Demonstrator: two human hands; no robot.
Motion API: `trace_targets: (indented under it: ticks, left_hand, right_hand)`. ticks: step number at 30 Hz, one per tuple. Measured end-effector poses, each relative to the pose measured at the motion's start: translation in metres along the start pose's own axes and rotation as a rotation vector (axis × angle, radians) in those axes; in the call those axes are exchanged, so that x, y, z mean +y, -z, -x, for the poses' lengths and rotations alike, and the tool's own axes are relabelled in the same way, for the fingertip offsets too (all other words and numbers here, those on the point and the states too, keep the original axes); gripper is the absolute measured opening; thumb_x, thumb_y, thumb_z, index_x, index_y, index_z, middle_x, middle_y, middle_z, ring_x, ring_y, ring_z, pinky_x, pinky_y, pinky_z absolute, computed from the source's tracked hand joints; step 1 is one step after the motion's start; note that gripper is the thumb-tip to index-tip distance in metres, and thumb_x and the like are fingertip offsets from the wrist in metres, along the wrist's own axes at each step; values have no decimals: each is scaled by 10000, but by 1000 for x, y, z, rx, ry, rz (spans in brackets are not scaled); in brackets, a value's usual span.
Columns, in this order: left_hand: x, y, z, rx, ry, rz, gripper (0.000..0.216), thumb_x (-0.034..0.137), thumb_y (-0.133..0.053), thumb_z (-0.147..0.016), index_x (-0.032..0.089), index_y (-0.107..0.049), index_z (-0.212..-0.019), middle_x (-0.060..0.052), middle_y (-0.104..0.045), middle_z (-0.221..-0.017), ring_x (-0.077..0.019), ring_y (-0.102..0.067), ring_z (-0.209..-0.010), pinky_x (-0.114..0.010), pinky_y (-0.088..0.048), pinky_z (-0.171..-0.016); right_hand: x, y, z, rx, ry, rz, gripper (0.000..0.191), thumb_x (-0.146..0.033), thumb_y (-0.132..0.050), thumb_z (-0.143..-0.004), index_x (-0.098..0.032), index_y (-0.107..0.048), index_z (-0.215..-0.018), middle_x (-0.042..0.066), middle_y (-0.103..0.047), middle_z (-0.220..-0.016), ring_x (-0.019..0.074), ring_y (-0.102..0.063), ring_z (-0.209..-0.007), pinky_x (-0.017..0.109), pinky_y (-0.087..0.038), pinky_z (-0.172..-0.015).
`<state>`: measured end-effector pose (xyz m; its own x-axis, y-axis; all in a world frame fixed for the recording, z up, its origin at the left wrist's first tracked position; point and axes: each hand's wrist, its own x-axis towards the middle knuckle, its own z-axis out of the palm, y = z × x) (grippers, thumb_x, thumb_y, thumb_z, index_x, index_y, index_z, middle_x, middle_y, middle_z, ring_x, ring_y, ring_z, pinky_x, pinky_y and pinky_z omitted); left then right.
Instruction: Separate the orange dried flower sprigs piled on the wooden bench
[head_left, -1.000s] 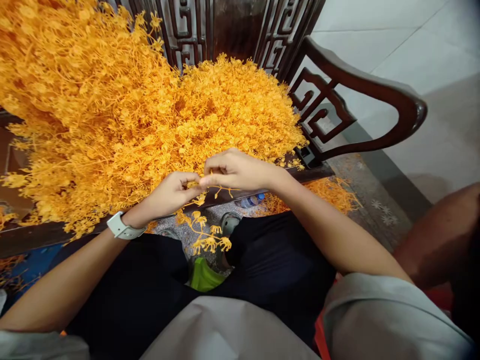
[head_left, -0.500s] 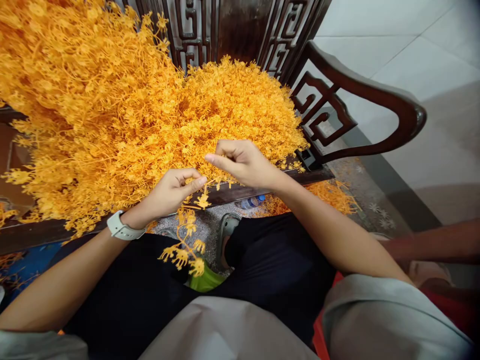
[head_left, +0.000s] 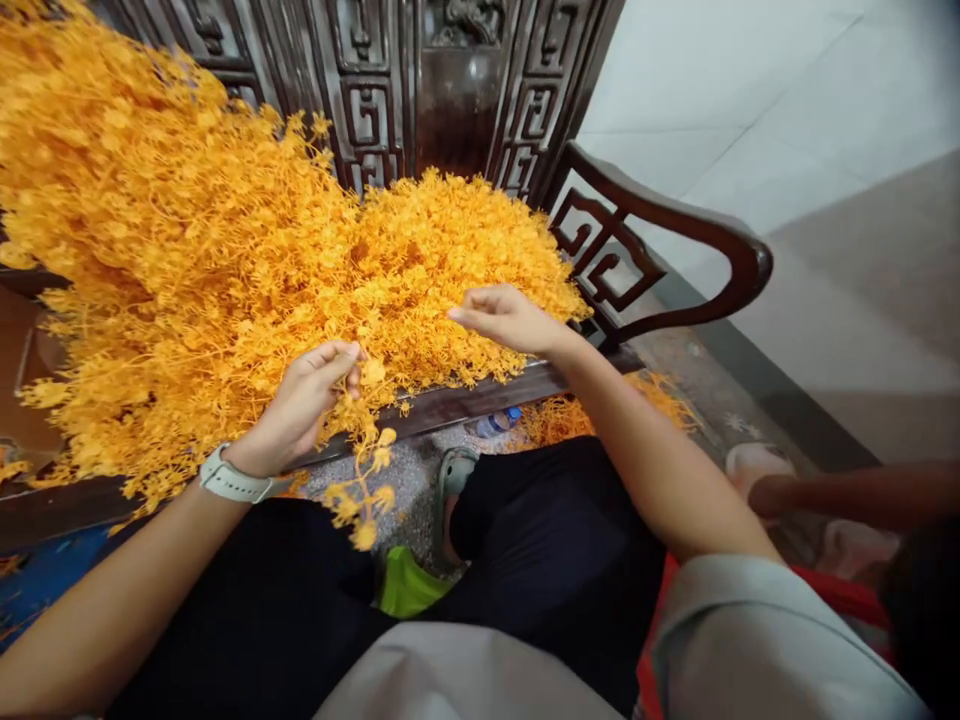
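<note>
My left hand [head_left: 311,395], with a pale watch on its wrist, pinches an orange artificial flower sprig [head_left: 384,443]. The sprig hangs below the fingers, its small star-shaped heads dangling over the gap between my knees. To the right and a little higher, my right hand [head_left: 510,322] is held with thumb and fingers pressed together. Whatever is between those fingertips, if anything, I cannot make out. Behind both hands rises a big heap of the same orange sprigs [head_left: 262,260], lying on a dark carved wooden bench [head_left: 480,402].
The bench's curved armrest [head_left: 675,220] stands at the right, near a pale wall. Under the bench are a bottle with a blue cap [head_left: 499,422] and more orange pieces [head_left: 559,422]. Another person's arm [head_left: 847,497] reaches in at the right edge.
My hands have moved apart: the left to the left with the sprig, the right to the right. The view has tilted up and shifted somewhat. The other person's arm has moved.
</note>
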<state>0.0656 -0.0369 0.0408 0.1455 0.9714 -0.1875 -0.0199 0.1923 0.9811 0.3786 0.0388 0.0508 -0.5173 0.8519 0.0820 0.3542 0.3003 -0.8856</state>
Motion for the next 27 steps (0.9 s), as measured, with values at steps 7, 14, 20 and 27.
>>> trace_targets:
  ticks: [7, 14, 20, 27]
  left_hand:
    - [-7, -38, 8, -123, 22, 110, 294, 347, -732, -909, 228, -613, -1150, 6, -619, -831, -110, -565, -636, -228, -430, -556]
    - [-12, -55, 18, -303, -251, -117, 531, 695, -689, -925, 193, -570, -799, 15, -492, -687, -121, -437, -625, -270, -375, -576]
    - [-5, -49, 22, -311, -273, -178, 547, 605, -649, -991, 195, -489, -667, 32, -396, -601, -106, -330, -560, -293, -266, -545]
    - [2, -44, 10, -242, -208, -1, 530, 575, -759, -903, 203, -491, -637, 48, -357, -564, -96, -331, -497, -283, -265, -502]
  right_hand:
    - [-39, -58, -11, 190, 17, -337, 651, -825, -668, -879, -254, -381, -751, -86, -285, -591, 95, -229, -508, 299, -185, -493]
    - [-63, -107, 4, 324, 130, -289, 658, -785, -680, -901, -237, -388, -682, -42, -331, -634, 128, -288, -592, 314, -273, -554]
    - [-67, -107, 1, 297, 115, -329, 717, -802, -699, -869, -231, -340, -624, -46, -292, -608, 122, -239, -590, 303, -257, -534]
    - [-47, -95, -27, 267, -31, -422, 697, -785, -724, -834, -251, -311, -662, -76, -285, -556, 89, -235, -532, 281, -218, -480]
